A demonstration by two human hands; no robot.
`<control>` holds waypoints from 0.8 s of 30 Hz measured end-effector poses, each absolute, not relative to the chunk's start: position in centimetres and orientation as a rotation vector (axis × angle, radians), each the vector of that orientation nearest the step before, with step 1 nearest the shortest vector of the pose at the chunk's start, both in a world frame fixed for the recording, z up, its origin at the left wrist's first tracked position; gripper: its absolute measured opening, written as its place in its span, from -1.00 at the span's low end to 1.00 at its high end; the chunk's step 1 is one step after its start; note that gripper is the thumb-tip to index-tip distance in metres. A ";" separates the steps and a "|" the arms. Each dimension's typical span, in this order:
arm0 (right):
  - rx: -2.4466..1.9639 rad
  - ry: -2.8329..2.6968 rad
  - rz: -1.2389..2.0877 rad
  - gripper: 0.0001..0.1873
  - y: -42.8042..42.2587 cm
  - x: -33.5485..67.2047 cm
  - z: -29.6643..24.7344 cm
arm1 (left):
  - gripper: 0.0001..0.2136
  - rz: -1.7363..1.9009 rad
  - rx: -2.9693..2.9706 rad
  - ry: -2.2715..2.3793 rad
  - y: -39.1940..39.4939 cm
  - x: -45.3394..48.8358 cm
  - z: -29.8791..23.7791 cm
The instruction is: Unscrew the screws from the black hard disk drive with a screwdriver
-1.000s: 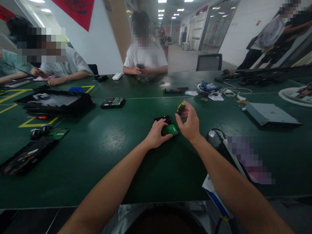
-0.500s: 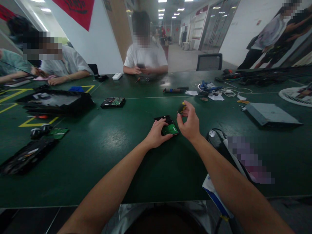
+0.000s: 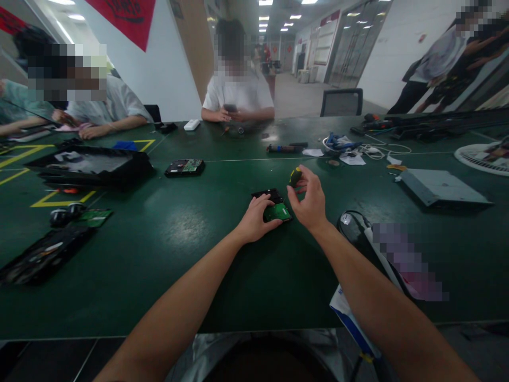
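Note:
A hard drive with a green circuit board facing up lies on the dark green table. My left hand grips it, fingertips at its far left edge and thumb along the near side. Just right of the drive, my right hand is raised, its fingers closed around the short black-and-yellow handle of a screwdriver. The shaft cannot be made out clearly against the hand and table. Farther left on the table sits a second drive with its board showing.
A black open casing and dismantled black parts lie on the left. To the right are a grey metal box, a cable bundle and a white fan grille. Across the table a person holds a phone.
My right hand has turned the screwdriver slightly, so more of its yellow-and-black handle shows. My left hand and the drive have stayed in place.

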State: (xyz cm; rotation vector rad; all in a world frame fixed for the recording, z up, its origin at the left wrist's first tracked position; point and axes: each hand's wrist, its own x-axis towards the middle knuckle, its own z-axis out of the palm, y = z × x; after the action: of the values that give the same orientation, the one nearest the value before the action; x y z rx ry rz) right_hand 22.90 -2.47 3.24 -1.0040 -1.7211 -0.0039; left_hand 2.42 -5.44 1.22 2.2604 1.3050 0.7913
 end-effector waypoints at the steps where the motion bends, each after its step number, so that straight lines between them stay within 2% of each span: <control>1: -1.004 -1.723 -0.005 -0.29 -2.4 22.9 3.2 | -0.49 0.792 2.260 1.305 -5.4 2.4 1.2; 24: -1.004 -1.713 -0.025 -0.29 -2.3 23.0 3.1 | -0.50 0.790 2.252 1.307 -5.4 2.5 1.2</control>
State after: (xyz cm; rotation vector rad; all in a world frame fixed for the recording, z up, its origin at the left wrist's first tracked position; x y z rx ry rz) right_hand 22.97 -2.29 3.06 -1.0035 -1.7126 -0.0249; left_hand 2.50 -5.44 1.18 2.2520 1.3070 0.7903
